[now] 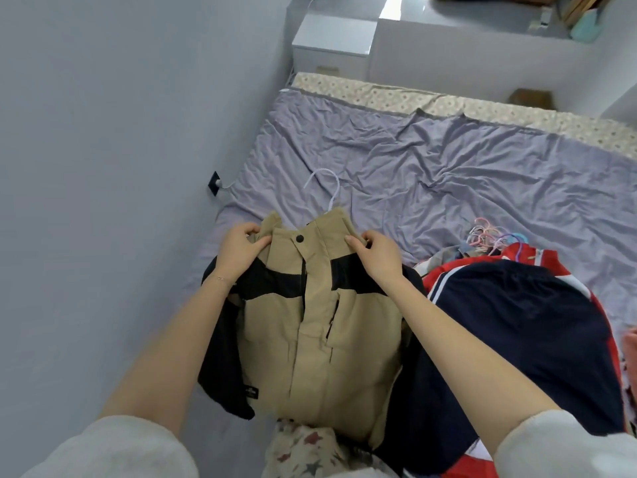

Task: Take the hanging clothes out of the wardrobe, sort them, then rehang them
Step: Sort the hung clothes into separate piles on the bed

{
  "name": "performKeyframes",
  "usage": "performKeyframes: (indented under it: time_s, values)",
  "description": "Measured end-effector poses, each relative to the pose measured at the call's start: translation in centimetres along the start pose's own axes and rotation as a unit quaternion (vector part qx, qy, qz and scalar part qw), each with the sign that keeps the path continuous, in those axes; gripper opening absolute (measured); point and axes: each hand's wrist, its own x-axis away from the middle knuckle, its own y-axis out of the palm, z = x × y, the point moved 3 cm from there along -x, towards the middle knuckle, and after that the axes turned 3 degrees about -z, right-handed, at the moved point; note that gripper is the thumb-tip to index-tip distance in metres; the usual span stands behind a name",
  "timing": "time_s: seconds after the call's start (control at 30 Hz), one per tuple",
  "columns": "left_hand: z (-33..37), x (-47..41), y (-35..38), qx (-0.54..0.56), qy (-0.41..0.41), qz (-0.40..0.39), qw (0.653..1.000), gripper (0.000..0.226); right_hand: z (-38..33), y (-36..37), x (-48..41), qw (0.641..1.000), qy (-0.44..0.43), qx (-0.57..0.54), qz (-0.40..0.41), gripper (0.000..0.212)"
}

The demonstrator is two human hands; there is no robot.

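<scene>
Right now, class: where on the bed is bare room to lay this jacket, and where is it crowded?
Free: purple sheet beyond the jacket, from the wall to the patterned mattress edge. Crowded: near right, with the clothes pile and hangers.

Jacket (pixel 320 339) on bed (pixel 448 174); hanger (pixel 325 188) behind its collar; clothes pile (pixel 524 322) right; nightstand (pixel 336 36) behind bed.

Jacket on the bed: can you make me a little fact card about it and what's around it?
Jacket: tan and black zip-front fabric jacket, front up
Hanger: thin white hanger hook poking out of its collar
Hands: left hand and right hand each pinch a shoulder by the collar
Bed: wrinkled purple sheet
Neighbour: navy and red garment on the right
</scene>
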Motion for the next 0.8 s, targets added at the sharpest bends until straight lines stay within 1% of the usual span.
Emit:
performKeyframes:
  time_s: [0.17,0.23,0.4,0.47,0.5,0.57,0.6,0.7,0.8]
  values:
    - [-4.6,-6.4,5.0,-0.020,-0.035,-0.063,0.997,0.021,4.2,3.9,-6.4,0.997,0.073,0.020,-0.030,0.041]
    - [-6.4,-8.9,7.1,-0.033,-0.046,-0.074,0.996,0.020,5.9,5.6,-9.1,0.995,0.089,0.028,-0.037,0.040]
    - [-9.4,-13.7,11.8,-0.072,-0.033,-0.073,0.994,0.023,9.7,8.8,-14.2,0.992,0.109,0.050,-0.043,0.027]
    - [-10.3,-15.3,13.3,-0.076,-0.040,-0.075,0.993,0.024,10.8,9.8,-15.4,0.990,0.103,0.071,-0.060,0.013]
    - [-10.7,-15.9,14.0,-0.077,-0.043,-0.077,0.993,0.024,11.5,10.2,-15.9,0.989,0.093,0.086,-0.071,0.011]
    - [-11.4,-16.7,15.0,-0.080,-0.047,-0.084,0.992,0.027,12.5,10.7,-16.2,0.987,0.076,0.114,-0.083,0.035]
    - [-11.6,-16.8,15.3,-0.080,-0.049,-0.088,0.992,0.032,12.9,10.7,-16.1,0.987,0.082,0.116,-0.079,0.042]
    - [-11.3,-16.2,15.8,-0.065,-0.039,-0.093,0.993,0.045,13.3,10.3,-14.6,0.988,0.103,0.100,-0.058,0.051]
    - [-9.3,-14.5,15.7,-0.062,0.004,-0.097,0.993,0.048,12.5,8.6,-12.2,0.990,0.101,0.093,-0.034,0.053]
